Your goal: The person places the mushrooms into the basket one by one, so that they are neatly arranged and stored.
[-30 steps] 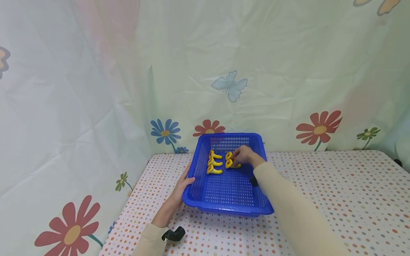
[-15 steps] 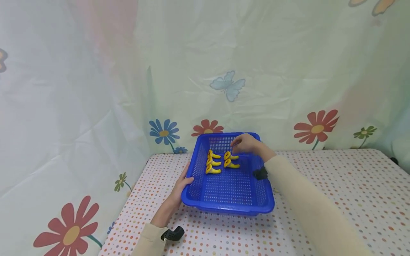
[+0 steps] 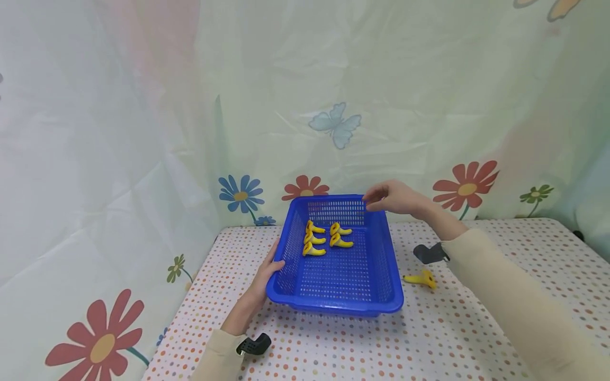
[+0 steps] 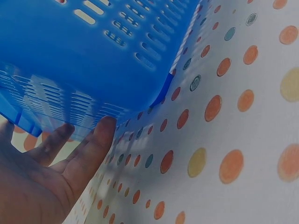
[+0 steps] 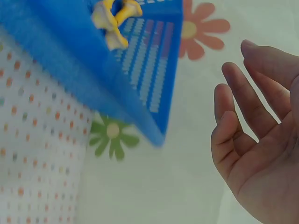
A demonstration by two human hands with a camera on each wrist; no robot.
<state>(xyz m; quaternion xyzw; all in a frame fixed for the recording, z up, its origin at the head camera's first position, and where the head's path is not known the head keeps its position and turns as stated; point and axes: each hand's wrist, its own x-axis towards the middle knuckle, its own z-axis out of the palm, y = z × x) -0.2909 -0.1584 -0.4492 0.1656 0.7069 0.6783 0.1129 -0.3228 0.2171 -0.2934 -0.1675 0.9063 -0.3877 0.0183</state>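
A blue perforated plastic basket (image 3: 333, 305) sits on the table. My left hand (image 3: 262, 278) holds its left side, thumb on the rim; in the left wrist view, the fingers (image 4: 86, 156) lie against its outer wall. Small yellow curved pieces, banana-like with a flared, dark-centred end, lie inside: three in a left column, the nearest a yellow piece (image 3: 314, 250), and two at their right, including another yellow piece (image 3: 342, 241). Over the far right corner, my right hand (image 3: 395, 198) holds nothing, fingers loosely bent. A similar loose piece (image 3: 421, 279) lies right of the basket.
A dotted cloth (image 3: 343, 349) covers the table. Behind it hangs a pale curtain (image 3: 381, 132) printed with flowers and a butterfly. Black straps with camera mounts, such as the left wrist mount (image 3: 254, 344), sit on both wrists.
My right hand has let go of a yellow piece in the right column, risen out of the basket and moved right. The loose piece on the table has come into sight. My left hand stays put.
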